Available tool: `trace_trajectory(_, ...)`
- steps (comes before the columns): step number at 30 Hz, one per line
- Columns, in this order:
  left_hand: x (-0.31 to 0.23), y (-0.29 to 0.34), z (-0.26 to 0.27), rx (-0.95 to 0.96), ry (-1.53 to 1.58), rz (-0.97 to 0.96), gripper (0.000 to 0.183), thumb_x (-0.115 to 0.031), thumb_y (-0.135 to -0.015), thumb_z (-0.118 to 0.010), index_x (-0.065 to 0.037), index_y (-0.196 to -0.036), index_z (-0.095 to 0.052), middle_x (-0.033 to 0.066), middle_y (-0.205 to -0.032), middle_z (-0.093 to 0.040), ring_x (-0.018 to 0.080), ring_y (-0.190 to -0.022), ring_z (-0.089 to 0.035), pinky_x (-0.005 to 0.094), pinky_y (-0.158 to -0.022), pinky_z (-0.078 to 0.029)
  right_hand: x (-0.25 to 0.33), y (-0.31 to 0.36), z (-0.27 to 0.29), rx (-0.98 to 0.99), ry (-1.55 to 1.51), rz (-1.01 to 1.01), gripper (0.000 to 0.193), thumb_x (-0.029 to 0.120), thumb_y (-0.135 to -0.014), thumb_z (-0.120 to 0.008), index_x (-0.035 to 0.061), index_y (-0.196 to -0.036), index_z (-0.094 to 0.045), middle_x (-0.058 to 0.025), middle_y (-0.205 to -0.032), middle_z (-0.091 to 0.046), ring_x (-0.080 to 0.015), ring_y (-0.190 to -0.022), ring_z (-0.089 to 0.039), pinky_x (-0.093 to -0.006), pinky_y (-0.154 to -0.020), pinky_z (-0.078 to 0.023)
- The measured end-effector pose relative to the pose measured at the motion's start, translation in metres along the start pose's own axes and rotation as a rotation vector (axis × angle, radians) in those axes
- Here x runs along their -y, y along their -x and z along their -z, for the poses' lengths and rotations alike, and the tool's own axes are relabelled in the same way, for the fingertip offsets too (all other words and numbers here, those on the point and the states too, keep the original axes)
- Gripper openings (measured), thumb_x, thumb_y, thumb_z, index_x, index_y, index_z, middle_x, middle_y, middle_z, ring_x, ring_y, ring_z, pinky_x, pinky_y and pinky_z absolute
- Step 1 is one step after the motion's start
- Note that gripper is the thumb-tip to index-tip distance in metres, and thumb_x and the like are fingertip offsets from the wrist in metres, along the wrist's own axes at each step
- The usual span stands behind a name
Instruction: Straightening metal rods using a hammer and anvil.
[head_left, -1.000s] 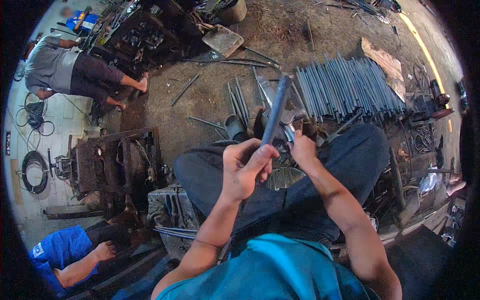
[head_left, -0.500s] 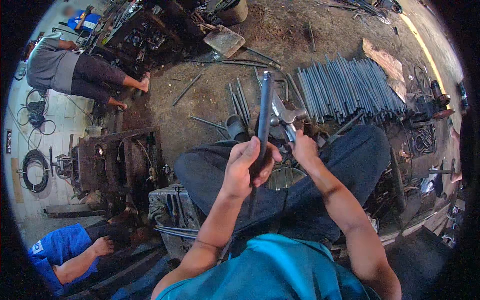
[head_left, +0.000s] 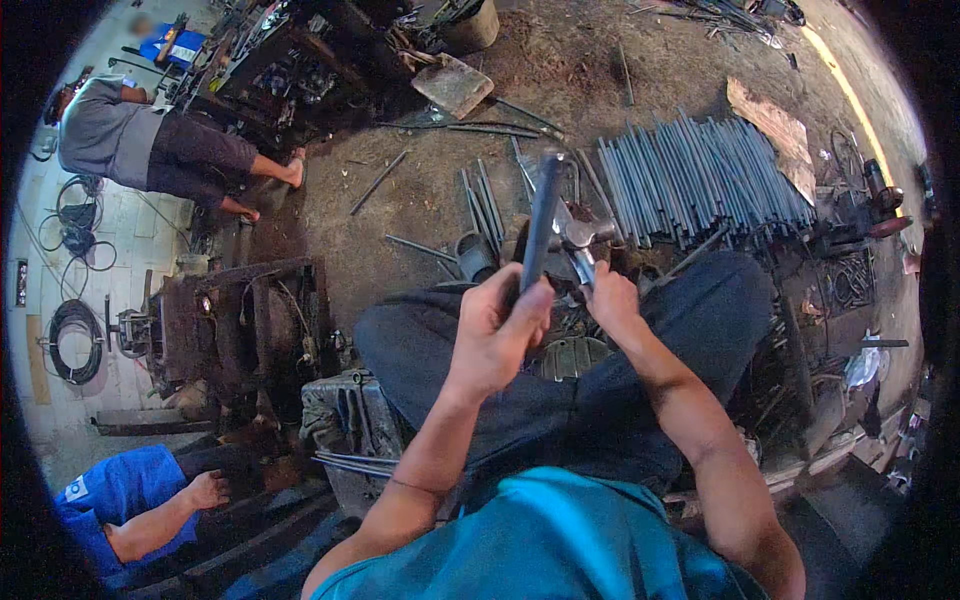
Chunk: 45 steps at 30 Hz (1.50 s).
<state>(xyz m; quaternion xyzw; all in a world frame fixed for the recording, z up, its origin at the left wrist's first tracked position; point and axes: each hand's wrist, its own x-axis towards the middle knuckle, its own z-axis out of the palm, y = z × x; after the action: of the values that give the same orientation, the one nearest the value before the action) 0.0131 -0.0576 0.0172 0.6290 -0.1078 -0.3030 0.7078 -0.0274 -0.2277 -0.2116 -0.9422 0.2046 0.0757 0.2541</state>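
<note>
My left hand [head_left: 497, 335] is closed round a dark metal rod [head_left: 541, 220], which points up and away from me with its far end raised. In my right hand [head_left: 610, 300] is a hammer [head_left: 582, 234], gripped by its handle just below the shiny head. The hammer head lies close to the right of the rod; whether they touch I cannot tell. Beyond the hands, a few loose rods [head_left: 482, 205] lie on the floor near a dark round-ended tube [head_left: 476, 256].
A wide row of metal rods [head_left: 700, 180] covers the floor ahead right, beside a torn brown sheet [head_left: 768, 125]. A heavy rusty machine [head_left: 240, 330] stands left. One person [head_left: 130, 140] stands far left; another person's blue sleeve [head_left: 130, 490] shows near left. More rods [head_left: 355, 463] lie beside me.
My left hand has turned over around the rod, its fingers now closer together. The rod's top end has tilted to the right. My right hand and the hammer have hardly moved.
</note>
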Motion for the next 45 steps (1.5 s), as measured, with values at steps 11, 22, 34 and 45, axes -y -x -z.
trace_trajectory(11,0.0,-0.013,0.001,-0.105,-0.783,-0.373,0.018,-0.02,-0.093,-0.062,-0.004,-0.101,-0.062,0.0063,-0.078,-0.057,0.0159,-0.07,-0.057,0.0287,-0.065,-0.046,-0.005,-0.001,0.001,0.029,-0.053,0.035,0.034,0.024,-0.084,-0.068,-0.0006,-0.099,-0.05,-0.0225,-0.078,-0.066,-0.0415,-0.075,-0.067,-0.0505,-0.067,-0.053)
trace_trajectory(22,0.005,-0.014,0.016,-0.069,0.295,-0.285,0.027,-0.028,-0.098,-0.048,-0.002,-0.098,-0.055,0.0026,-0.064,-0.045,0.0196,-0.063,-0.049,0.0354,-0.066,-0.043,-0.005,-0.001,0.002,0.013,-0.064,0.035,0.039,0.029,-0.082,-0.07,-0.0009,-0.101,-0.053,-0.0241,-0.08,-0.067,-0.0419,-0.079,-0.066,-0.0505,-0.072,-0.053)
trace_trajectory(34,0.004,-0.017,0.007,0.082,0.604,-0.222,0.031,-0.038,-0.101,-0.043,-0.008,-0.1,-0.051,-0.0018,-0.063,-0.039,0.0186,-0.061,-0.049,0.0363,-0.067,-0.04,-0.002,-0.001,-0.002,-0.028,0.134,0.108,0.036,0.03,-0.084,-0.067,-0.0006,-0.095,-0.051,-0.022,-0.073,-0.066,-0.0405,-0.07,-0.067,-0.0495,-0.064,-0.053)
trace_trajectory(45,0.015,-0.019,0.019,0.389,0.898,-0.162,0.048,-0.039,-0.088,-0.052,0.002,-0.112,-0.05,0.0287,-0.103,-0.061,0.0517,-0.117,-0.05,0.0589,-0.099,-0.039,-0.002,-0.004,-0.007,-0.003,0.115,0.097,0.036,0.033,-0.089,-0.062,-0.0013,-0.097,-0.052,-0.0217,-0.077,-0.067,-0.0397,-0.073,-0.067,-0.0493,-0.067,-0.053)
